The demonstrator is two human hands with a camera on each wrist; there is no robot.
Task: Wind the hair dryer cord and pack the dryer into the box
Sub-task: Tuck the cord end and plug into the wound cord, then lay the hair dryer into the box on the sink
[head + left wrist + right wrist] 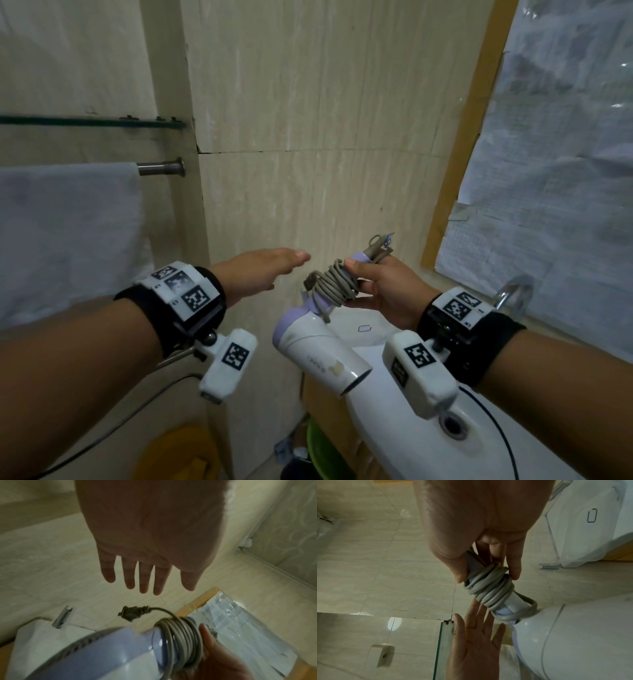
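Observation:
A white and lilac hair dryer point(318, 346) hangs in the air in front of a tiled wall, nozzle pointing down toward me. Its grey cord point(334, 286) is coiled in several turns round the handle point(489, 592), and the plug point(133, 613) sticks out loose past the coil. My right hand point(380, 291) grips the handle end, thumb and fingers pinching it beside the coil point(488, 566). My left hand point(263, 270) hovers just left of the dryer with straight, spread fingers point(144, 577) and holds nothing. No box is visible.
A white basin point(428, 411) with a chrome tap point(510, 294) lies under my right wrist. A towel point(68, 236) hangs on a rail at the left under a glass shelf point(92, 121). A plastic-covered mirror point(548, 171) fills the right. Yellow and green buckets point(185, 452) stand below.

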